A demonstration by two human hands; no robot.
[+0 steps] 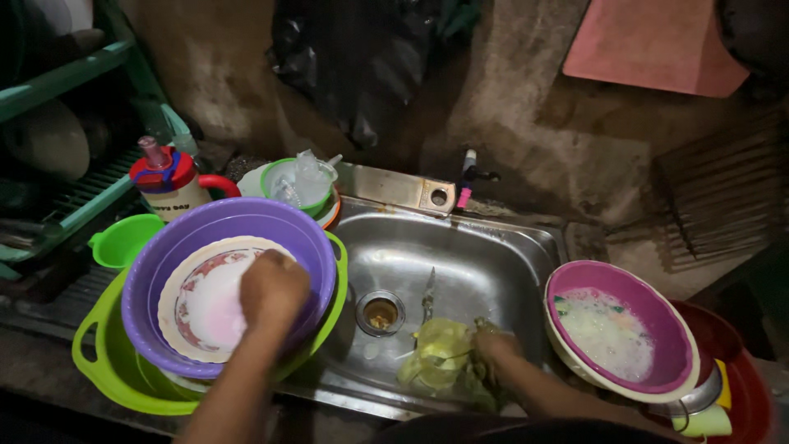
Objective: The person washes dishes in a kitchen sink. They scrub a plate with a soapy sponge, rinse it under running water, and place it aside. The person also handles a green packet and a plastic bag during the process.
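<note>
The left hand (pixel 274 289) rests on a plate (pixel 205 300), fingers curled down against its white face, though whether they pinch the rim cannot be told; the plate, cream-edged with a red pattern, lies inside a purple basin (pixel 215 224), which sits in a green basin (pixel 107 370) left of the sink (pixel 485 263); the right hand (pixel 497 345) is low in the sink, touching a yellowish-green rag (pixel 440 353), its grip too dark to tell; one knife (pixel 429 294) lies beside the drain (pixel 380 313); right of the sink stands one pink bowl (pixel 657 308) of soapy foam, over a red basin (pixel 744 370); behind the basins, one cup (pixel 168 185) with red lid and handle carries a pale label on its front; a green bowl (pixel 283 174) holds clear plastic.
</note>
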